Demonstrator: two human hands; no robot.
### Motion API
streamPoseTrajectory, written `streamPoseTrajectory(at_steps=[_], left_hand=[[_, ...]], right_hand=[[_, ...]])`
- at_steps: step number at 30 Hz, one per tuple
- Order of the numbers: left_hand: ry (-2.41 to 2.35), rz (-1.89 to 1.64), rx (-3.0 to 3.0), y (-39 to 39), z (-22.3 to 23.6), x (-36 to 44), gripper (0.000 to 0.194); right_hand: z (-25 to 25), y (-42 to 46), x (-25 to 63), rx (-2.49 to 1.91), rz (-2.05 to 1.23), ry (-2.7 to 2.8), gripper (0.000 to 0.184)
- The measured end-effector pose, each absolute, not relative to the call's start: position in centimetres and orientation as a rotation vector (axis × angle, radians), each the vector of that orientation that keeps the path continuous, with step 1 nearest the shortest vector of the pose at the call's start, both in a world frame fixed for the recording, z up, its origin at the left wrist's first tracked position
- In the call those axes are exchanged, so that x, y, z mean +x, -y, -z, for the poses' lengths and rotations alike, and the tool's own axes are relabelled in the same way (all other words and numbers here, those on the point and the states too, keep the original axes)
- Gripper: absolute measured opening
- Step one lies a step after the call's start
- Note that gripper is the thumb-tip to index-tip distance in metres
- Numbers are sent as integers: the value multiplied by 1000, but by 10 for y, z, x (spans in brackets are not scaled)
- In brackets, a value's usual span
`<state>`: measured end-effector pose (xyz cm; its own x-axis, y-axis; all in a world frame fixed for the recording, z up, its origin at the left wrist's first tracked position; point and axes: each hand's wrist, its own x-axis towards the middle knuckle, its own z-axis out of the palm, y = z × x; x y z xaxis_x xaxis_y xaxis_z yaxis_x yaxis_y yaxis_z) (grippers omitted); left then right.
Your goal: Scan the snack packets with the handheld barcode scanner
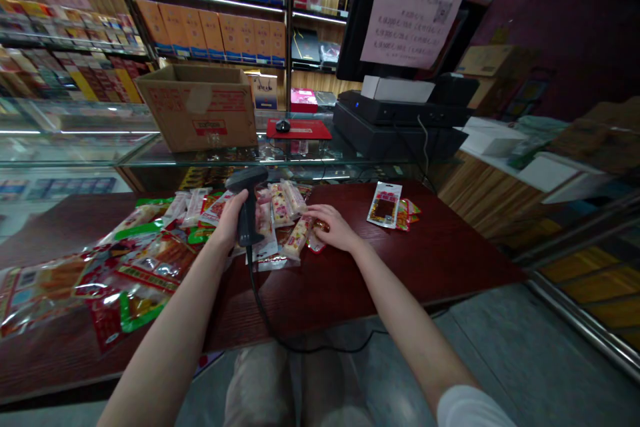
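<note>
My left hand [231,217] is closed around the handle of a black barcode scanner [245,213], whose cable hangs down past the table edge. To its right, my right hand [331,227] has its fingers curled over a small shiny brown snack packet [320,225], partly hidden by the fingers. Touching that hand on the left is a wrapped nougat-like bar [299,237] with coloured specks. More such bars [281,203] lie just behind, between the two hands. A white-and-brown snack pouch [385,205] rests apart on the right, over some small red packets [409,213].
Many bagged snacks [160,260] cover the left part of the dark red table [440,267]. Behind it, a glass counter [225,158] carries an open cardboard box [205,110], a mouse [283,126] on a red mat and a monitor [356,27] with a paper notice.
</note>
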<state>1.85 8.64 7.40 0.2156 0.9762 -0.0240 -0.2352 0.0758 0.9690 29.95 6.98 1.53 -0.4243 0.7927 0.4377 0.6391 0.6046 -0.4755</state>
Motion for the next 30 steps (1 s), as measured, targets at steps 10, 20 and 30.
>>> streamPoseTrajectory(at_steps=[10,20,30], left_hand=[[-758,-1039,1106,-69,-85,30,54],[-673,-916,1191,-80,-103,70,58],[-520,-745,1185,-51,-94,101,58]], right_hand=[[-17,-69,293,-1216,-360,2185,46],[-31,-80,348,-787,-1208,860,25],[-42,-75,352,-719,-1369,698,35]])
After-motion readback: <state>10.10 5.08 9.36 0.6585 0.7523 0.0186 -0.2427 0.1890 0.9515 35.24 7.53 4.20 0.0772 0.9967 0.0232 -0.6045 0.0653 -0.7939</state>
